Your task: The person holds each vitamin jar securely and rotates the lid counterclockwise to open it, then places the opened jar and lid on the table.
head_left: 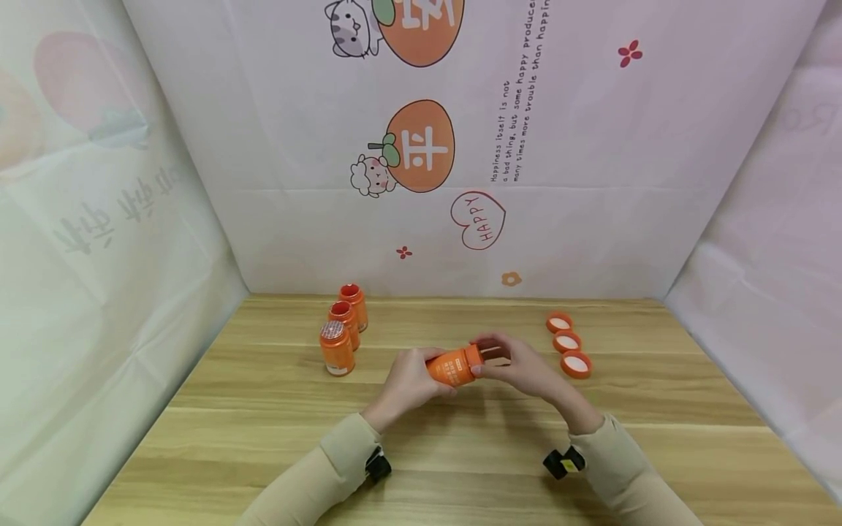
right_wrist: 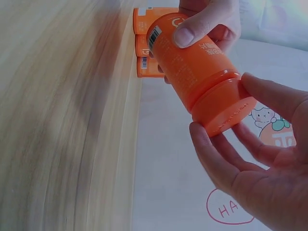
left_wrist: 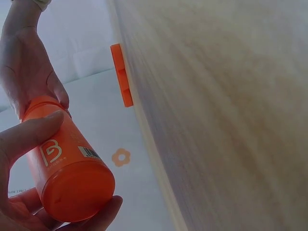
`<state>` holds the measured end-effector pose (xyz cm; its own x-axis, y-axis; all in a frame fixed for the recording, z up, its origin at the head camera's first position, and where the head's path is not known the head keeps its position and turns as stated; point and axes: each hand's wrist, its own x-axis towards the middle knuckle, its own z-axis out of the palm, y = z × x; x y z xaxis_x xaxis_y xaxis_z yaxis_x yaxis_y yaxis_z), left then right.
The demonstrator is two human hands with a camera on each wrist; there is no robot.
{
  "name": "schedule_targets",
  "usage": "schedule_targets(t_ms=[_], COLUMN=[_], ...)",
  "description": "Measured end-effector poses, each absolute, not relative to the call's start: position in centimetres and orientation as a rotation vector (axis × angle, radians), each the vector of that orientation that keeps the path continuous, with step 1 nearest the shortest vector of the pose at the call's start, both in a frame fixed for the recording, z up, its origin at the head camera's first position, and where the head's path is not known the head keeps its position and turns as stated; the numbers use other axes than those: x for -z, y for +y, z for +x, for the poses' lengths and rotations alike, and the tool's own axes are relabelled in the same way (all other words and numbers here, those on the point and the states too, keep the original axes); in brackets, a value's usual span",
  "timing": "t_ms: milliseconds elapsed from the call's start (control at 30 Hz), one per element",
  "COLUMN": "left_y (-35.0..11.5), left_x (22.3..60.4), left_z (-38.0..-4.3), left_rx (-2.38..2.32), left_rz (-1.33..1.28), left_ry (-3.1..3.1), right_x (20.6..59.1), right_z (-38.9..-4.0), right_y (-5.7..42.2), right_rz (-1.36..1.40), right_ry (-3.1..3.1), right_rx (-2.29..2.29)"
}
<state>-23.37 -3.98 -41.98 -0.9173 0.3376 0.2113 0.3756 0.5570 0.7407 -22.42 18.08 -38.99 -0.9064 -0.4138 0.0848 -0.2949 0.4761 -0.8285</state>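
My left hand grips an orange pill bottle around its body, holding it tilted above the table. In the left wrist view the bottle's base faces the camera, and a barcode shows on its side. An orange screw cap sits on the bottle's other end. Thumb and fingers of my right hand pinch the cap's rim from the right side. In the right wrist view the fingertips lie along the cap's edge, while the palm stays apart from it.
At the left stand three orange bottles in a row: the nearest bottle has a silvery seal over its mouth, the other two show red openings. Three orange caps lie with white insides up at the right. A printed white cloth hangs behind the wooden table.
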Motion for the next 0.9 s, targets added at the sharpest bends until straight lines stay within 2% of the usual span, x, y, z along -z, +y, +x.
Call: schedule_targets(t_ms=[667, 900], left_y=[-4.02, -3.99], left_x=[41.95, 41.82], left_z=[-23.38, -23.34], left_rx=[1.364, 1.367], left_rz=[-0.617, -0.615], left_ry=[-2.739, -2.743], right_x=[39.58, 39.52], right_z=[-22.75, -22.86], right_y=[18.73, 18.67], right_rz=[-0.88, -0.813], right_ry=[2.466, 2.563], right_rx=[1.57, 1.512])
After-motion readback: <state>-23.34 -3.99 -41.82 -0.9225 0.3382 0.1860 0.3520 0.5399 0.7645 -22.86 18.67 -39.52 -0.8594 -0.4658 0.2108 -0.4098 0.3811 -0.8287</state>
